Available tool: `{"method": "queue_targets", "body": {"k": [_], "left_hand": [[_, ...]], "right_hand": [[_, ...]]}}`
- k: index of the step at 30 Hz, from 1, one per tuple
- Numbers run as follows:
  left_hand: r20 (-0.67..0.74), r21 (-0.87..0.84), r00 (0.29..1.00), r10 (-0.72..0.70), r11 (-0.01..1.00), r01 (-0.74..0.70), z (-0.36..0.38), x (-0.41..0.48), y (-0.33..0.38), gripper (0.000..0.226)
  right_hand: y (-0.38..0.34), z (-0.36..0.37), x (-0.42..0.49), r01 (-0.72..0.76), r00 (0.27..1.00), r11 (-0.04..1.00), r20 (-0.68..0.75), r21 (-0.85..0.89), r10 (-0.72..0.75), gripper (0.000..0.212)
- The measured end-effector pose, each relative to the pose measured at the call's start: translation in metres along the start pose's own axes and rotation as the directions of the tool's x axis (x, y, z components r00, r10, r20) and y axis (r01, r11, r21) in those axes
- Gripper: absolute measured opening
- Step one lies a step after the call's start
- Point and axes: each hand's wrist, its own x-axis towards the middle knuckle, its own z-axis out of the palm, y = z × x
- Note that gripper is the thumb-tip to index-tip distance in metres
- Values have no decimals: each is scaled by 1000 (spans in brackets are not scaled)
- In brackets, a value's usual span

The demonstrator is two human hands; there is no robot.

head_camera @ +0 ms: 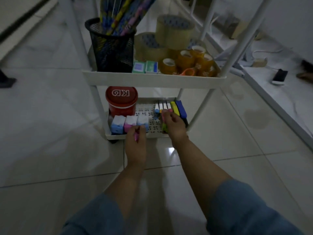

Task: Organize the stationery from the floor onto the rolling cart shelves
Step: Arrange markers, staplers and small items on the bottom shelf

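— Two shelves of the white rolling cart [152, 78] show. What lies around it?
— Glossy pale floor tiles [50, 133] on all sides, in dim light. At the right edge of the frame a dark phone [279, 75] rests on a low white platform.
— And the upper shelf?
— At its left stands a black mesh cup [111, 51] full of patterned sticks. Two small green boxes [145, 67] sit just beside the cup. Right of them are large clear tape rolls [172, 33], small amber tape rolls [186, 60] and orange-handled scissors [188, 72].
— The lower shelf [116, 136]?
— A red round lidded tub [121, 100] is at the back left. Three pastel blocks with white tops [130, 124] stand in a row in front of it. To the right, thin markers [162, 106], a yellow highlighter [174, 106] and a blue highlighter [181, 109] lie side by side. Their long axes all run front to back, up and down in the frame.
— The hands?
— The left hand [135, 145] is at the shelf's front rim, its grip pinched on a pink marker [136, 135]. That marker is roughly aligned with the row, with one end poking out below the fingers. The right hand [174, 124] is over the near ends of the row. Its grip is curled round a green marker with a pink end [164, 128], which points the same way.
— Sleeves?
— Blue denim sleeves [245, 209], pushed up the forearms.
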Motion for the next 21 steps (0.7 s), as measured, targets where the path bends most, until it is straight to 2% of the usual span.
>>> {"method": "queue_targets", "body": {"k": [3,6,8,9,15,21], "left_hand": [[-38,-2,999,-28,1000,28,-3,5,-6,23],[-43,24,999,-21,999,22,-2,6,-8,24],[-59,46,998,-17,999,20,-3,7,-12,25],[-64,55,998,-16,998,20,-2,7,-13,25],[-57,125,998,-11,992,18,3,7,-10,18],[-40,132,999,-30,991,35,6,5,-10,21]], "right_hand": [[13,12,33,161,987,945,53,-284,-152,28],[33,19,52,354,933,736,168,-576,-318,26],[44,20,55,375,918,608,190,-700,-347,31],[47,20,56,373,916,582,187,-722,-355,33],[57,22,62,426,897,595,233,-682,-376,23],[61,26,60,440,896,719,211,-538,-390,30]]}}
